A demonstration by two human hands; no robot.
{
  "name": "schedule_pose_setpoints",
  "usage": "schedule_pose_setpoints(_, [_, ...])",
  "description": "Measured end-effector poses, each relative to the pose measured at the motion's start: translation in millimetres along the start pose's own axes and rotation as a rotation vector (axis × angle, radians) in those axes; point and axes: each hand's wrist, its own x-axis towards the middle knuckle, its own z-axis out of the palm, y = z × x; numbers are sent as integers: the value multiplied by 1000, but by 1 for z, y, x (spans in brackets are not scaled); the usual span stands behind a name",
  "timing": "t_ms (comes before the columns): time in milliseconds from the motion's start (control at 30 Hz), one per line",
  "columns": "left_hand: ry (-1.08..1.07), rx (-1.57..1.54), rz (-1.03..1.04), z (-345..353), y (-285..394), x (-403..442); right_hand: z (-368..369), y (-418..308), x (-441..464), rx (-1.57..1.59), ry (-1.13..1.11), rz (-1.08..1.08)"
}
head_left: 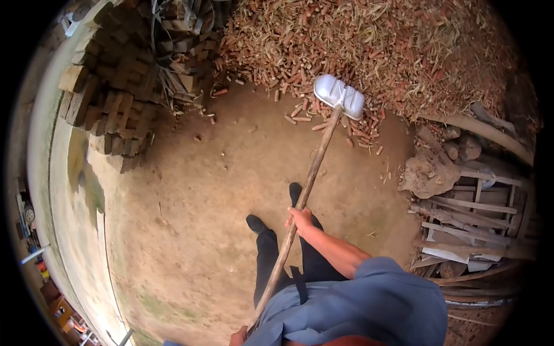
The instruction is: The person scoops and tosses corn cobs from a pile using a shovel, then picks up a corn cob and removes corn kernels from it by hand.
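A long wooden handle (pixel 317 162) runs from the bottom of the view up to a white scoop-like head (pixel 339 96). That head rests at the near edge of a big heap of corn cobs (pixel 369 46), with loose cobs around it. My right hand (pixel 300 219) is wrapped round the middle of the handle, above my legs. Lower down, at the bottom edge, my left hand (pixel 239 336) is closed round the handle's rear end and is only partly in view.
Stacked bricks (pixel 109 104) stand at the upper left beside dark sheeting. On the right lie logs (pixel 470 148), a stump (pixel 430 173) and wooden frames (pixel 473 205). A bare earth floor (pixel 202 179) stretches around my feet. A pale ledge runs down the left.
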Motion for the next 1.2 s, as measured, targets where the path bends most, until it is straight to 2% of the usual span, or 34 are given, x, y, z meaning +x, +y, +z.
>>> schedule_pose_setpoints(133, [-4, -10, 69, -14, 37, 23, -5, -50, 22, 59, -124, 34])
schedule_pose_setpoints(200, [-1, -30, 129, -19, 59, 41, 4, -66, 67, 96, -56, -80])
schedule_pose_setpoints(233, [3, -34, 148, -18, 67, 49, 9, -85, 100, -49, 58, -197])
schedule_pose_setpoints(267, [-5, -44, 147, -17, 60, 48, 12, -86, 99, -48, 61, -194])
schedule_pose_setpoints(333, [-21, -65, 145, -14, 47, 47, 21, -77, 84, -191, 181, -207])
schedule_pose_setpoints(533, [-39, -34, -46, 4, -12, 17, 15, -23, 46, -64, 140, -111])
schedule_pose_setpoints(700, [-43, -265, -238, 31, -42, 46, 7, -48, 63, 17, 97, -195])
schedule_pose_setpoints(833, [12, -71, 140, -5, 60, 53, 0, -76, 99, -155, 179, -242])
schedule_pose_setpoints(900, [-6, -54, 128, -3, 54, 51, 0, -73, 84, -137, 243, -120])
schedule_pose_setpoints(933, [-17, -52, 104, 2, 41, 46, -5, -59, 81, -167, 270, -153])
schedule_pose_setpoints(1000, [-34, -32, 43, 8, 16, 33, -13, -48, 57, -124, 255, -75])
schedule_pose_setpoints(1100, [-35, -11, -11, 11, -1, 22, -19, -33, 52, -128, 239, -93])
schedule_pose_setpoints(1200, [-38, -8, -31, 6, 13, 27, -20, -27, 55, -23, 227, -86])
